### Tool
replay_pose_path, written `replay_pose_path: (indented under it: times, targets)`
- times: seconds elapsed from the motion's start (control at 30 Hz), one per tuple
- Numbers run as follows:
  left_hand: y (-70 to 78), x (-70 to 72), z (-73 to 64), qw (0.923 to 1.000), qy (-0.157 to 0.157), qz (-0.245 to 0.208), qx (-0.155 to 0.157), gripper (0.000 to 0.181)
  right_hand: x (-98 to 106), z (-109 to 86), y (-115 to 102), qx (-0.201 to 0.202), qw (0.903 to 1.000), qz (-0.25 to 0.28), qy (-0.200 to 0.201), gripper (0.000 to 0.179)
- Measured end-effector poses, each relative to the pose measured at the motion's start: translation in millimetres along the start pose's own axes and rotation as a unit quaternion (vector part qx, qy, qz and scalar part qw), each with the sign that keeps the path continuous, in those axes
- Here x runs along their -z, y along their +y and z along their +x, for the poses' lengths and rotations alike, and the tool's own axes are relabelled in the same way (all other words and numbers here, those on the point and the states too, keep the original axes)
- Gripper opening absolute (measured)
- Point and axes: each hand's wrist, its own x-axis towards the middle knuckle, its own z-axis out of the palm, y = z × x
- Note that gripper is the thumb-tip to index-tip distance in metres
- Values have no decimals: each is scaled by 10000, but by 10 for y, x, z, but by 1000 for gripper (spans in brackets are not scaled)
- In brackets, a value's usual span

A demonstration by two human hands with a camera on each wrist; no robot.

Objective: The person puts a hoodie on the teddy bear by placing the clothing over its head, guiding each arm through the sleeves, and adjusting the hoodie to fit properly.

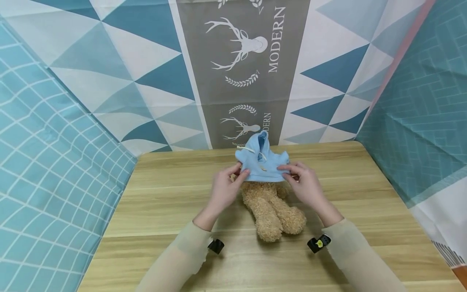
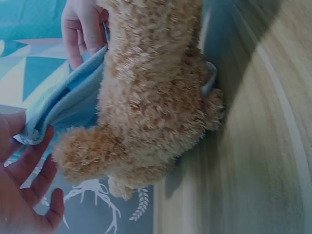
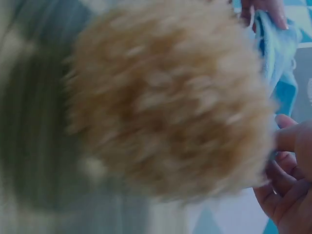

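Observation:
A small light-blue doll hoodie [image 1: 263, 162] with white drawstrings is held spread out above a curly brown teddy bear [image 1: 271, 209]. My left hand [image 1: 228, 184] pinches the hoodie's lower left edge between thumb and fingers. At the opposite side, my right hand [image 1: 303, 180] pinches the lower right edge. The bear lies on its back with its legs toward me, its upper body hidden behind the hoodie. In the left wrist view the hem hangs beside the bear's fur [image 2: 151, 87]. A blurred part of the bear [image 3: 170, 102] fills most of the right wrist view.
The bear lies on a wooden table [image 1: 164, 202]. Behind its back edge hangs a patterned cloth [image 1: 153, 81] with triangles and deer heads. Blue cloths stand on the left [image 1: 54, 162] and right [image 1: 430, 113]. Black wrist cameras sit at both cuffs.

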Motion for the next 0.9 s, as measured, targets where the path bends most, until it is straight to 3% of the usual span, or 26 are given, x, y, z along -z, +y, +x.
replay_pose_path:
  times: [0.1,0.23,0.37,0.47,0.6,0.77,0.9]
  targets:
    - [-50,-31,11,9998,-152,51,84,46,-57,-19,118,-218,9990,101,-375,31]
    - [-108,-58,12,9993,-173,202,264,53,-152,-46,253,-750,9928,349,-866,51]
    - [-150,-86,5,9989,-75,317,324,56,-219,-56,320,-1243,9848,729,-968,73]
    - [-167,-105,-8,9990,33,318,305,51,-239,-41,338,-1737,9748,1042,-933,78]
    - [-159,-125,-29,9988,200,241,379,36,-242,-7,346,-2222,9640,1220,-807,70]
    - [-141,-146,-37,9973,307,250,620,19,-240,30,360,-2216,9679,946,-718,51]
    - [-151,-157,-44,9963,206,458,692,19,-258,30,389,-2210,9670,785,-997,41]
